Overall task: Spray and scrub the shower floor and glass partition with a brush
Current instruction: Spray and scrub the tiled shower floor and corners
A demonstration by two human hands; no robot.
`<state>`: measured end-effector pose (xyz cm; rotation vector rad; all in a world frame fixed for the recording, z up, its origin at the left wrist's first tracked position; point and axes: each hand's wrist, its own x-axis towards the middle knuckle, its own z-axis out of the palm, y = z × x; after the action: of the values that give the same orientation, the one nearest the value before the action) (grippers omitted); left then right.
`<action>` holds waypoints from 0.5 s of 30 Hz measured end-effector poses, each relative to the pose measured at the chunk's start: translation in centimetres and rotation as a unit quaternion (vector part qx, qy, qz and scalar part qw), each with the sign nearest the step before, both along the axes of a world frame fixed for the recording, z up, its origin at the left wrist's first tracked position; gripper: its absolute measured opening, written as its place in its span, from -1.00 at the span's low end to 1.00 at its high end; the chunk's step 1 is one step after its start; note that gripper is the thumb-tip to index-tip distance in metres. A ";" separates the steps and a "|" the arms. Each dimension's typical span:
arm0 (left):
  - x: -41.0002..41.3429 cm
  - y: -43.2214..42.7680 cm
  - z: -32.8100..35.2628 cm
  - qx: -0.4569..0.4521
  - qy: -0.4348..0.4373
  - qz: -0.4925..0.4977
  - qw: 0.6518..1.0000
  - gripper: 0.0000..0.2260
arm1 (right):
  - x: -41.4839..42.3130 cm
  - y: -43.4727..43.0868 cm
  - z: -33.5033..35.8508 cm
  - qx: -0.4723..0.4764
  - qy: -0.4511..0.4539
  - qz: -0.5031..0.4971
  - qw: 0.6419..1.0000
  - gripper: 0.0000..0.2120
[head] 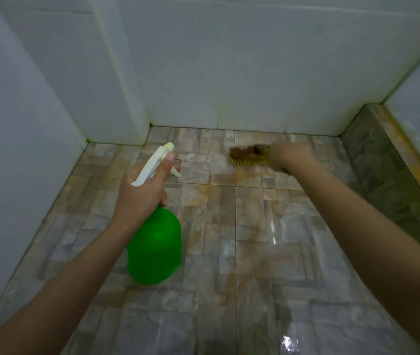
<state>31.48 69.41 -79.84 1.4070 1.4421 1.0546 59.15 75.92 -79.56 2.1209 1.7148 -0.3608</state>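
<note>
The shower floor point(255, 290), of grey and beige stone-pattern tiles, is wet and shiny in the part nearest to the camera, on the right of the green spray bottle point(155, 249). The left grip point(142, 193) is closed around the neck of this bottle, with the thumb lying along the white spray head point(152, 162), and the nozzle points away toward the back wall. Orange-brown stains point(219, 175) run over the tiles just right of the bottle and beyond it. Farther away and to the right of the bottle, the right grip point(287, 156) is closed on a wooden scrub brush point(248, 156). Its yellow bristles are down on the floor, near the foot of the wall; this grip and the brush are blurred. Beyond the bottle stand white tiled walls point(255, 73), with dark grout in the corners. Far to the right of the bottle a low stone-tiled kerb point(372, 160) borders the floor, with rust-coloured marks on its top.
</note>
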 end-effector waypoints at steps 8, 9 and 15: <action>-1.7 -2.6 -0.3 -0.006 0.003 0.029 1.000 -0.73 | 0.0 0.2 -2.3 0.079 0.079 -0.001 0.994 -0.28; -1.7 -2.8 -0.3 -0.010 -0.001 0.028 1.000 -0.73 | -0.5 0.2 -1.5 0.063 0.069 -0.007 0.996 -0.38; -1.8 -3.1 -0.6 -0.022 0.014 0.019 0.999 -0.68 | -3.2 -4.7 -0.6 0.009 0.037 0.037 0.999 -0.53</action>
<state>29.65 66.28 -80.41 1.3731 1.5096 1.0242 56.00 71.18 -80.16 2.0746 1.8391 -0.4077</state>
